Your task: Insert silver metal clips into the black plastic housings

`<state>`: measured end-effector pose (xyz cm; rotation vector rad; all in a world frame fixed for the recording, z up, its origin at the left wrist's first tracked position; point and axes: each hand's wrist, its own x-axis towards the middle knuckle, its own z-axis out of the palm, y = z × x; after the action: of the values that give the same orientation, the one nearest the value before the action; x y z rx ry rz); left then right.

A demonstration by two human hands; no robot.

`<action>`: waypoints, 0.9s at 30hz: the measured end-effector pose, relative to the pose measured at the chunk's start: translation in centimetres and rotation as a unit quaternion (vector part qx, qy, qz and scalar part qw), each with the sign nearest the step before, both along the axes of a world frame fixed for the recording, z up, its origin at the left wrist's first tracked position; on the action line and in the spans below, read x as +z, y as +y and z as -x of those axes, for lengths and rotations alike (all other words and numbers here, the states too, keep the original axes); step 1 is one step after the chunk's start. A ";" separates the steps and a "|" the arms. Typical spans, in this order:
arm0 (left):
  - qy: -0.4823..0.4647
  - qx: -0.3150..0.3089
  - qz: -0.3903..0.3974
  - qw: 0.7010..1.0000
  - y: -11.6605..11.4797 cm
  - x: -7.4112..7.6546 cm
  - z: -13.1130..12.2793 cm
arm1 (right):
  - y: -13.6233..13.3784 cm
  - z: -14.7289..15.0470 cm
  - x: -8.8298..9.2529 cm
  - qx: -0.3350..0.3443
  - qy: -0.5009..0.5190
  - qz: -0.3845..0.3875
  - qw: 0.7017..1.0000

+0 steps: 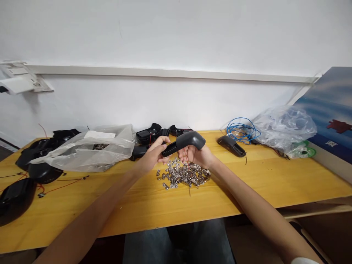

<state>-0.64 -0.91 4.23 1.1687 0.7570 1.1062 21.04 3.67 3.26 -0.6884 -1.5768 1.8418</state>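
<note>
A bent black plastic housing with a long open slot is held up in front of me between both hands. Its narrow end lies in the fingers of my left hand. My right hand is closed under the thick, bent end, palm upward, with part of its fingers hidden behind the housing. Thin red wire hangs below the part. Beneath my hands, a heap of small shiny metal pieces is spread over the wooden table.
Several black housings with wires lie at the left, beside a clear plastic bag. More black parts stand by the wall. To the right are a similar housing, a blue cable coil and a crumpled plastic bag.
</note>
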 end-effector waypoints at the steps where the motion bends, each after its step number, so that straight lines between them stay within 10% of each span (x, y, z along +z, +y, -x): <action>1: 0.004 -0.035 0.012 0.999 -0.2 0.2 0.1 | -0.2 -0.1 0.4 0.037 0.005 0.032 0.999; 6: 0.060 -0.099 0.034 0.993 -0.8 0.5 0.4 | -1.3 -0.3 1.7 0.108 -0.059 0.113 0.986; 16: 0.005 0.118 -0.037 0.992 0.5 -1.4 -0.5 | -1.9 2.1 0.5 -0.117 -0.009 0.020 0.993; 27: 0.103 0.240 -0.028 0.965 0.3 -1.8 -1.0 | -2.6 2.8 -0.3 -0.091 0.033 0.169 0.981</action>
<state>0.40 -0.65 2.45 1.1917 1.2210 1.4240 18.24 1.06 2.98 -0.8814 -1.1279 1.9886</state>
